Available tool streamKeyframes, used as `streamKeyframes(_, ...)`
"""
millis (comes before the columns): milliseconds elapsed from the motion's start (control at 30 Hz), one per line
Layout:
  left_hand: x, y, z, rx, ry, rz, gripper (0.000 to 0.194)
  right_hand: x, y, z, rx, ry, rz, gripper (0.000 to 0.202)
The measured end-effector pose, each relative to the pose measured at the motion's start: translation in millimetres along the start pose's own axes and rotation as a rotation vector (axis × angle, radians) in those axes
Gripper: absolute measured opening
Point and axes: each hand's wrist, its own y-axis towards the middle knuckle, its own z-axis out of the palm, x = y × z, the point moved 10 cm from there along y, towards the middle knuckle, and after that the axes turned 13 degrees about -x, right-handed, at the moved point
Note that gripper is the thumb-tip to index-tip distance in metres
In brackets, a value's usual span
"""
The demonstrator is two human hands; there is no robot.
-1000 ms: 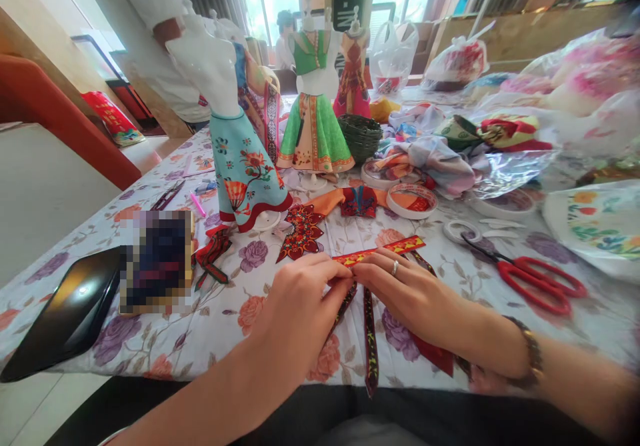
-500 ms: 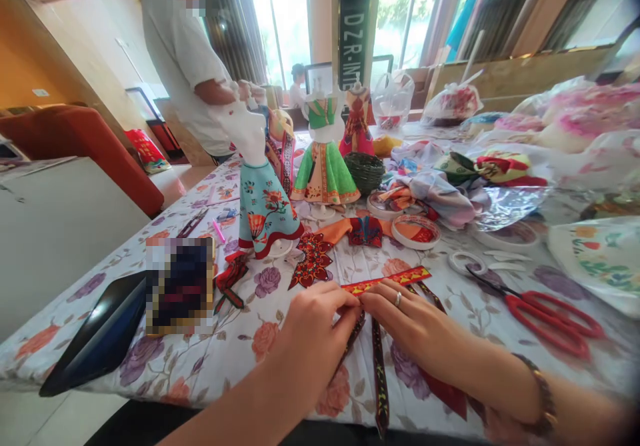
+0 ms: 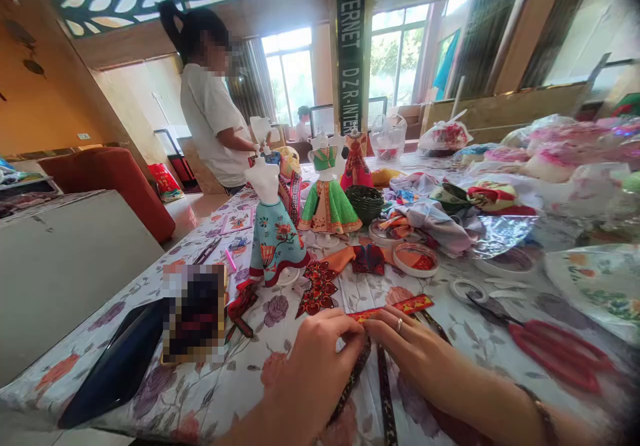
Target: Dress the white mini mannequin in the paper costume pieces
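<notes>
My left hand (image 3: 327, 359) has thumb and index finger pinched together at the near edge of a red and yellow patterned fabric strip (image 3: 419, 304). My right hand (image 3: 420, 349), with a ring on one finger, presses its bunched fingertips against the same strip, touching the left fingers. Whatever lies between the fingertips is hidden. Dark patterned ribbons (image 3: 387, 396) run from under the hands toward the table's front edge. A red, petal-edged fabric piece (image 3: 319, 288) lies just beyond the left hand. Red-handled scissors (image 3: 523, 341) rest to the right.
Small dress forms wear a blue skirt (image 3: 275, 239) and a green outfit (image 3: 337, 209). Tape rolls (image 3: 416, 269) and bundled cloth (image 3: 435, 216) lie right of them. A dark glossy object (image 3: 113, 366) sits at left. Across the table stands a person in a white shirt (image 3: 210, 126).
The head view has tilted upward, so the table and hands sit lower in the picture. Both hands stay together at the strip. The standing person's head now shows.
</notes>
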Motion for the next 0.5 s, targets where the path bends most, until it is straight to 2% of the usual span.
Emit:
streamKeyframes(300, 5, 0, -0.2, -0.009, -0.107, -0.073, 0.016, -7, -4, 5, 0.031, 0.081, 0.063, 0.028)
streamKeyframes(500, 4, 0, -0.3, -0.004, -0.135, -0.079, 0.016, 4, 4, -7, -0.086, -0.022, -0.043, 0.032)
